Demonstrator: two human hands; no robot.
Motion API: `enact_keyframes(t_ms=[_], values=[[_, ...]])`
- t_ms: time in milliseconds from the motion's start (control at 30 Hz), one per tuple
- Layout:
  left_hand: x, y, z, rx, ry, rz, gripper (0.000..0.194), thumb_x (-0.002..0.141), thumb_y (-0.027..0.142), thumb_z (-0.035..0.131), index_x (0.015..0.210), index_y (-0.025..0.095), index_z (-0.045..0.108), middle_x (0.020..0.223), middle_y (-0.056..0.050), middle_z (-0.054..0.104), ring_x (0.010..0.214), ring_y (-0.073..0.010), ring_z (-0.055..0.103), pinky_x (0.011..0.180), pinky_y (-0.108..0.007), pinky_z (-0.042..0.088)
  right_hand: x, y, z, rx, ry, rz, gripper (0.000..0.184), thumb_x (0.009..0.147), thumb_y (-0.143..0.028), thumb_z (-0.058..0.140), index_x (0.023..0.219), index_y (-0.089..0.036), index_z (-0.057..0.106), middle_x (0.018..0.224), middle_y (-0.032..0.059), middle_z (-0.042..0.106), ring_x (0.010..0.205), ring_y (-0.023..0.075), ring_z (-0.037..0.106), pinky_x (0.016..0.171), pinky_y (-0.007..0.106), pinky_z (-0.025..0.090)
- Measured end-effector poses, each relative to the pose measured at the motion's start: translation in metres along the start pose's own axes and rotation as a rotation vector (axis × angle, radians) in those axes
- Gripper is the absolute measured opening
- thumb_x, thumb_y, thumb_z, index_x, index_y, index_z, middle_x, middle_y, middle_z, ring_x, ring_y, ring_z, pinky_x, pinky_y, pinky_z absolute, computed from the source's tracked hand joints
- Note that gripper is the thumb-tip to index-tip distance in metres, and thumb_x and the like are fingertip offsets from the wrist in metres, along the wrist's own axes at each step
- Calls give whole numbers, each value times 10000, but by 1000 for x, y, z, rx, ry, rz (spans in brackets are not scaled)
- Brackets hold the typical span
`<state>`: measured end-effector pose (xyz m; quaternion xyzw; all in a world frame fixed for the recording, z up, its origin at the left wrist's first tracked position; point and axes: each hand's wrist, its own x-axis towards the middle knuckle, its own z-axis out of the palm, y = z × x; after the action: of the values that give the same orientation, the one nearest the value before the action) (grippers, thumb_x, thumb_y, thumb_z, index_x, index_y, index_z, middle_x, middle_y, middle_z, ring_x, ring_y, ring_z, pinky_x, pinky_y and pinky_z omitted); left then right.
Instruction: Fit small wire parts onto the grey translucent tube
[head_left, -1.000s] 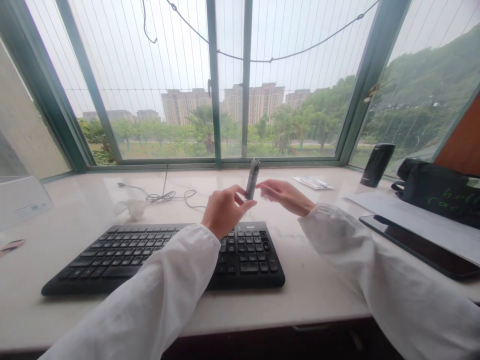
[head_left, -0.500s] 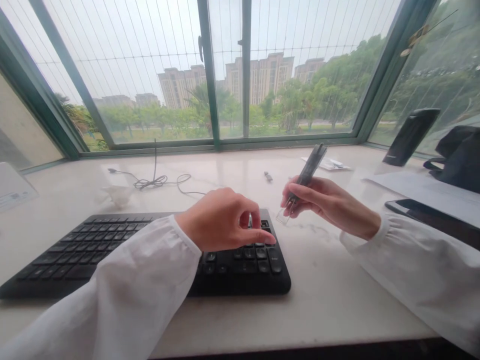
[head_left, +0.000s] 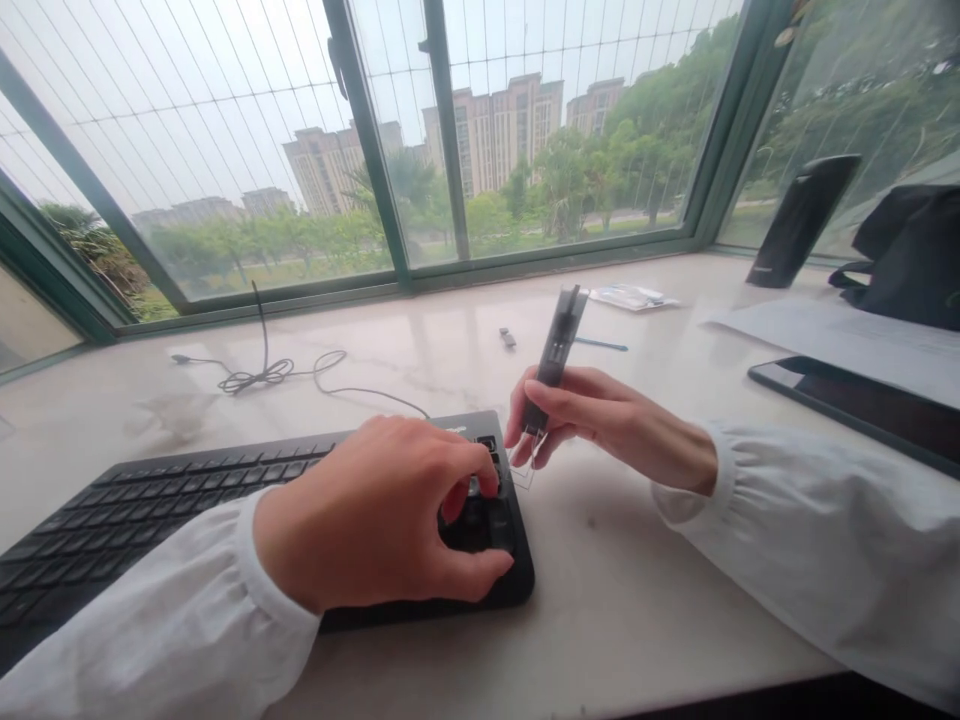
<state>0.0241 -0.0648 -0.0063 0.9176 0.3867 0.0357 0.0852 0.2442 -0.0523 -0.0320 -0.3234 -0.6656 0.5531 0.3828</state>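
Note:
My left hand point(head_left: 390, 510) lies over the number pad of a black keyboard point(head_left: 300, 595), thumb apart from the curled fingers, with nothing visible held between them. Its thumb is at the pad's right edge and its fingertips touch or hover over the keys; I cannot tell which. To the right, my right hand point(head_left: 600, 410) is closed around a keycap puller point(head_left: 556, 345) with a dark handle held nearly upright. The puller's thin wire loops point down beside the keyboard's upper right corner, partly hidden by the fingers.
A thin cable point(head_left: 259, 377) lies behind the keyboard, with a small USB dongle point(head_left: 507, 338) and a blue stick point(head_left: 601, 344) further right. At the right are a phone point(head_left: 862, 410), paper sheets point(head_left: 832, 310), a dark bag point(head_left: 911, 260) and a black upright object point(head_left: 804, 222). A window stands behind.
The view has tilted and shifted. My left thumb has spread from the fingers and moved down the number pad. My right hand has come closer to the keyboard, the puller now more upright.

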Motion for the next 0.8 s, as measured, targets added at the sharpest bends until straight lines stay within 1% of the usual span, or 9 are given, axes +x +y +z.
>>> enact_keyframes(t_ms=[100,167,233,300,367,433,533,667,800], values=[[2,2,4,29,13,6,264,633,498,719,830,327,678,644,29,659,541,-175,580,564,-297,404,1,2,-2,-27,18,-2,442,909,-591,498,830,-177,633,863,79,681,763,202,680,653,312,563],[2,3,5,46,23,24,279,628,494,728,829,312,665,645,34,658,537,-169,574,566,-293,402,2,4,-3,-52,46,-25,451,900,-606,501,832,-180,632,879,76,654,752,189,651,624,295,549],[2,3,4,48,25,46,290,637,483,731,850,297,663,651,37,657,549,-163,577,586,-287,405,3,5,-3,-61,72,-46,460,893,-617,506,842,-175,623,867,63,614,706,165,618,588,279,531],[1,2,0,25,10,72,311,661,490,728,884,279,672,659,42,652,561,-152,577,600,-275,402,3,5,-1,-54,88,-50,468,900,-617,497,853,-163,598,804,41,579,643,140,591,562,268,514],[1,0,-6,-27,11,101,353,695,534,722,914,261,682,675,47,648,571,-131,570,600,-257,390,2,4,1,-57,92,-47,476,911,-616,481,853,-152,567,727,20,560,589,126,577,545,262,505],[2,-2,-11,-109,72,104,344,769,560,679,914,249,690,696,48,648,580,-104,554,598,-234,383,1,3,4,-84,81,-51,491,906,-629,481,847,-147,546,689,15,568,559,122,581,536,263,507],[5,-5,-13,-251,169,53,266,892,484,580,908,246,697,753,50,668,563,-72,513,574,-202,383,0,5,9,-155,35,-64,528,880,-663,492,842,-139,542,688,24,586,565,126,602,550,268,518],[6,-6,-10,-453,127,-21,266,885,470,592,923,232,705,827,38,692,538,-62,478,520,-186,380,0,8,12,-227,-13,-86,540,869,-670,496,874,-133,549,686,22,587,582,123,604,557,259,512],[6,-4,-8,-521,103,-45,291,852,481,627,894,208,718,833,14,700,571,-73,515,553,-192,400,0,9,12,-210,-41,-85,490,876,-628,526,895,-138,544,702,15,586,593,115,607,558,247,514]])
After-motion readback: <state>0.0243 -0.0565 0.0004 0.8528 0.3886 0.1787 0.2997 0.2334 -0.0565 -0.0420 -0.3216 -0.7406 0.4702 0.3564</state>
